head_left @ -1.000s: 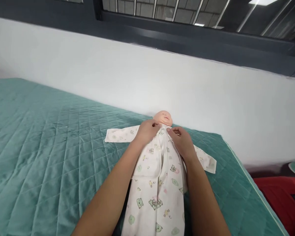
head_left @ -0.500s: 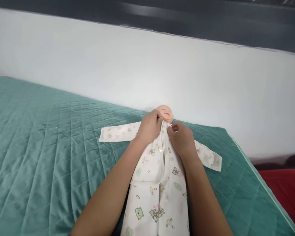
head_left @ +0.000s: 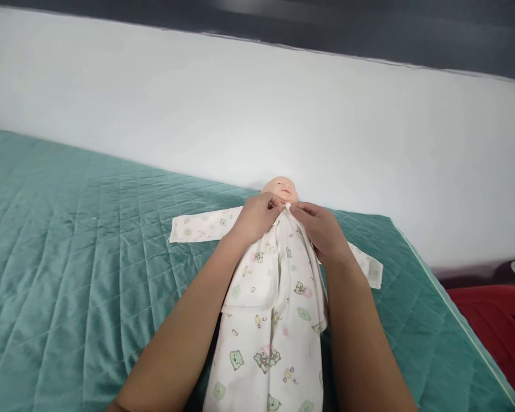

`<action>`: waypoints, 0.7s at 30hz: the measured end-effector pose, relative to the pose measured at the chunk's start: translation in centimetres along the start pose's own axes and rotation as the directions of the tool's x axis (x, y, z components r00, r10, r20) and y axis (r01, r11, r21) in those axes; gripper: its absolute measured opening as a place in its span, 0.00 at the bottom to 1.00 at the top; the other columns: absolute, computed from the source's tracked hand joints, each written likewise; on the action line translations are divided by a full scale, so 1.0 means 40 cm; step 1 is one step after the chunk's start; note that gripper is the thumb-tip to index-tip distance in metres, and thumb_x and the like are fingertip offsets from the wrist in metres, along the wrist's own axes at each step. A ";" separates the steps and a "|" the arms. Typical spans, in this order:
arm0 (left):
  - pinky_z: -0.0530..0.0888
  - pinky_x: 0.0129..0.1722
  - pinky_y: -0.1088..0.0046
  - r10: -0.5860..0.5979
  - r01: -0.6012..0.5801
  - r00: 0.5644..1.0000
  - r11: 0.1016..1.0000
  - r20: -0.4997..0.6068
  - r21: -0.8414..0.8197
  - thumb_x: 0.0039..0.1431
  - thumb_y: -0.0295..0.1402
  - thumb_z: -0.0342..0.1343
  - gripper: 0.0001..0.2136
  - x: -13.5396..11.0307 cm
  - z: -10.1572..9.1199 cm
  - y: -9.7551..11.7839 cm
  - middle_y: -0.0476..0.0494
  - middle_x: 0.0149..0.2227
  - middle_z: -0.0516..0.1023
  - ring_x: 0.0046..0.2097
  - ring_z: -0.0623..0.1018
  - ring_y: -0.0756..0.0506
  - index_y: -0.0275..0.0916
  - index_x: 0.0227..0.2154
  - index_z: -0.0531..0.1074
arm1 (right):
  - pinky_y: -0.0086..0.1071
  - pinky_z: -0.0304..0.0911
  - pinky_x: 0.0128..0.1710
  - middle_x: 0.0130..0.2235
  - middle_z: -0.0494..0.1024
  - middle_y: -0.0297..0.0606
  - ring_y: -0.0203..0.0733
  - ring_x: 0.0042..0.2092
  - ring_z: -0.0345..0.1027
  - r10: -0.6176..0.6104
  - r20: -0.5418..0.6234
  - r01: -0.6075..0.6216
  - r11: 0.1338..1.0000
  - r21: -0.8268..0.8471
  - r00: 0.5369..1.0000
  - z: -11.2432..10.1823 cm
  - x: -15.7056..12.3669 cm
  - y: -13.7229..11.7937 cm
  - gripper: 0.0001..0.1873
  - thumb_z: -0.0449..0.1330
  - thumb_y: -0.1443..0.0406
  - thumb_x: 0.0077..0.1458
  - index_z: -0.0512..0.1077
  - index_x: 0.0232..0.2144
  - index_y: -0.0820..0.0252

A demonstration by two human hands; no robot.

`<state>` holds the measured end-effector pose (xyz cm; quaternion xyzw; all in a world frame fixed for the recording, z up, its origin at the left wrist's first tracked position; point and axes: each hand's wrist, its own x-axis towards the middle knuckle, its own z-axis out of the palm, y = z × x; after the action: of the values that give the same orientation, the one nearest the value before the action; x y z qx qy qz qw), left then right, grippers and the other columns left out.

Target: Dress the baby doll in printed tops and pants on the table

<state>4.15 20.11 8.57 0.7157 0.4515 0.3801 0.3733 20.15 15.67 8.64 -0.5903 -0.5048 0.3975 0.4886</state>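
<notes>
A baby doll (head_left: 280,187) lies on its back on a teal quilted mattress (head_left: 77,240), its head toward the wall. It wears a white romper (head_left: 269,320) printed with small bears, sleeves spread out to both sides. My left hand (head_left: 254,218) pinches the left side of the romper's neckline just under the doll's chin. My right hand (head_left: 321,229) pinches the right side of the same neckline. The fingertips of both hands meet at the collar. The doll's body and legs are hidden inside the garment and behind my forearms.
A white wall (head_left: 257,114) runs right behind the doll's head, with a dark window frame above it. The mattress edge falls off at the right, where a red object (head_left: 493,326) sits low on the floor.
My view tilted down, losing the window. Both hands closed in on the collar, so that their fingertips now meet under the doll's chin.
</notes>
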 end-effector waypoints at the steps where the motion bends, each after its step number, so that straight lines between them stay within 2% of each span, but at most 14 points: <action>1: 0.71 0.43 0.69 -0.001 0.002 1.000 1.000 0.004 -0.002 0.61 0.29 0.56 0.03 0.000 -0.001 0.001 0.46 0.39 0.82 0.41 0.79 0.45 0.39 0.32 0.74 | 0.35 0.65 0.36 0.36 0.82 0.35 0.42 0.34 0.71 -0.003 0.012 0.002 0.999 0.035 1.000 0.000 -0.002 -0.001 0.13 0.65 0.54 0.50 0.80 0.33 0.55; 4: 0.72 0.43 0.68 -0.018 0.019 1.000 1.000 0.012 -0.014 0.61 0.28 0.55 0.04 0.001 -0.005 0.003 0.45 0.39 0.82 0.41 0.79 0.45 0.39 0.32 0.75 | 0.36 0.66 0.40 0.40 0.83 0.35 0.44 0.39 0.73 -0.047 0.007 0.047 0.998 0.047 0.999 0.001 0.000 0.005 0.13 0.66 0.54 0.51 0.82 0.35 0.55; 8: 0.72 0.44 0.68 -0.041 0.041 0.999 0.999 0.009 -0.018 0.60 0.28 0.56 0.04 -0.001 -0.010 0.002 0.45 0.37 0.82 0.40 0.79 0.45 0.38 0.32 0.76 | 0.38 0.65 0.47 0.41 0.83 0.35 0.45 0.44 0.74 -0.139 -0.051 0.138 0.990 -0.038 0.989 0.008 0.014 0.024 0.11 0.65 0.57 0.50 0.82 0.34 0.54; 12: 0.71 0.44 0.69 -0.039 0.038 0.999 0.998 -0.021 -0.044 0.58 0.27 0.58 0.03 0.000 -0.008 -0.007 0.45 0.36 0.82 0.39 0.79 0.46 0.37 0.30 0.76 | 0.37 0.65 0.44 0.38 0.82 0.35 0.40 0.38 0.71 -0.228 -0.101 0.211 0.965 -0.155 0.968 0.020 0.018 0.034 0.11 0.63 0.60 0.50 0.82 0.35 0.55; 17: 0.71 0.41 0.70 -0.045 0.042 0.998 0.997 -0.042 -0.072 0.56 0.27 0.60 0.03 0.002 -0.004 -0.017 0.45 0.34 0.82 0.38 0.78 0.46 0.37 0.28 0.76 | 0.36 0.63 0.40 0.36 0.78 0.35 0.37 0.33 0.63 -0.199 -0.072 0.180 0.960 -0.214 0.977 0.023 0.011 0.025 0.12 0.65 0.57 0.48 0.81 0.35 0.56; 21: 0.72 0.41 0.70 -0.054 0.052 0.998 0.994 -0.019 -0.092 0.54 0.27 0.60 0.03 -0.001 -0.006 -0.016 0.45 0.34 0.83 0.39 0.79 0.46 0.37 0.27 0.78 | 0.36 0.61 0.41 0.36 0.76 0.34 0.38 0.34 0.63 -0.135 -0.061 0.115 0.958 -0.265 0.989 0.019 0.010 0.020 0.13 0.66 0.57 0.45 0.79 0.34 0.56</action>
<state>3.70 20.32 8.09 0.6816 0.4565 0.3980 0.4107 19.64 16.17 7.71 -0.6314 -0.5693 0.2726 0.4505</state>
